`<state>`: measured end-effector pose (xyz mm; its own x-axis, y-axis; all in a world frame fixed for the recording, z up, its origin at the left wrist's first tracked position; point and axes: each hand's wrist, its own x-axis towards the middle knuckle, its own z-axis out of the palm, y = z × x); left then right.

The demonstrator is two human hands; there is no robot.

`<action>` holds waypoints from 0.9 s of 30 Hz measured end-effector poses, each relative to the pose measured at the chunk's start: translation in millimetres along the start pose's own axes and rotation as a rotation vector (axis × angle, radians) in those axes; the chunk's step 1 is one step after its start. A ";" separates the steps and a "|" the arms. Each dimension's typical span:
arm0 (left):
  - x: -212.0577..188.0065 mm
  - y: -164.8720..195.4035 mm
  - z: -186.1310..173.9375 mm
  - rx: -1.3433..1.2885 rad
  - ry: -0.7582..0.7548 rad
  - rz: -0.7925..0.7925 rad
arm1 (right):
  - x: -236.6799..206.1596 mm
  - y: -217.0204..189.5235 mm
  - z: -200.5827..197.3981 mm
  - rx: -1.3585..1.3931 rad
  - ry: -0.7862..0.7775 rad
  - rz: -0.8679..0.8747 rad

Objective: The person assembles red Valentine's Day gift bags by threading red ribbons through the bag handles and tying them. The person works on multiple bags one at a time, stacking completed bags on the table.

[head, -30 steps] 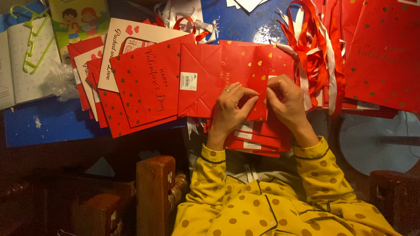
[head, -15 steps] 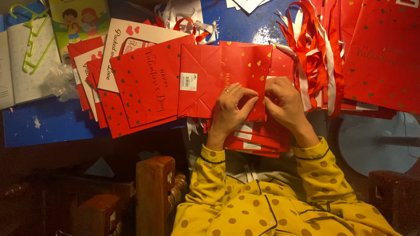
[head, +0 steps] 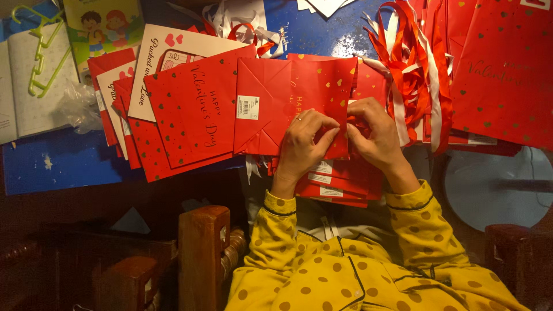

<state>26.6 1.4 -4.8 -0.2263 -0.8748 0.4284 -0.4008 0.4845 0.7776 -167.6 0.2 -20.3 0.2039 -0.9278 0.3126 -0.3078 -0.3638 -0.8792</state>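
Flat-folded red gift bag (head: 299, 103) lies centre of worktop (head: 69, 161), atop a stack of like bags (head: 337, 181); white label faces up; left hand (head: 304, 144) curled, fingertips pinching bag's right edge; right hand (head: 377, 135) closed on same edge, thumb side touching left hand; red/white ribbon bundle (head: 412, 75) just beside right hand; more red bags (head: 190, 115) fanned to the left; green hanger (head: 43, 57) far left.

You work over a blue table (head: 69, 167) that carries nearly everything. On it lie a fan of flat red gift bags (head: 173, 121) at left, a taller stack of red bags (head: 501, 69) at right, loose red and white ribbons (head: 409, 69), an open book (head: 34, 86) with a green hanger (head: 43, 63), a children's picture book (head: 103, 26) and crumpled clear plastic (head: 80, 106).
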 end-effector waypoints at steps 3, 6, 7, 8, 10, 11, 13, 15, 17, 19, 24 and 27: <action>-1.7 -1.8 0.3 -0.029 -0.002 0.005 | -0.4 2.0 1.2 -0.003 -0.004 0.042; -0.1 -3.2 0.5 -0.012 0.016 0.055 | -0.6 4.2 1.9 -0.084 0.022 -0.021; -0.2 -2.6 0.4 -0.005 0.009 0.055 | -1.3 4.3 2.2 -0.082 0.026 0.007; -0.3 -1.7 0.3 0.001 0.002 0.056 | -2.1 4.1 2.3 -0.080 0.030 0.034; -0.2 -0.1 -0.6 0.012 -0.017 0.049 | -2.8 3.6 3.0 -0.088 0.042 0.052; 0.1 0.6 -1.2 0.015 -0.029 0.041 | -2.6 3.4 3.4 -0.098 0.049 0.042; 0.9 1.8 -1.8 0.022 -0.033 0.034 | -1.9 3.2 3.3 -0.103 0.056 0.014; 1.5 2.9 -1.8 0.026 -0.022 0.037 | -1.4 3.0 2.8 -0.092 0.060 -0.022; 1.4 3.8 -2.5 0.007 -0.029 0.019 | -1.8 2.9 3.0 -0.086 0.062 0.010; 1.4 4.6 -2.9 0.000 -0.029 0.015 | -1.9 3.4 3.4 -0.077 0.068 0.018; 1.5 5.8 0.4 0.053 -0.005 -0.020 | -1.3 4.9 4.5 -0.119 0.110 -0.031; 0.5 4.3 2.3 0.070 -0.004 -0.027 | -1.6 3.8 5.0 -0.084 0.182 0.051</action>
<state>22.7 3.1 -2.2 -0.2176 -0.8877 0.4058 -0.4682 0.4597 0.7546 -164.4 0.7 -26.0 0.0172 -0.9420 0.3353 -0.3911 -0.3150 -0.8648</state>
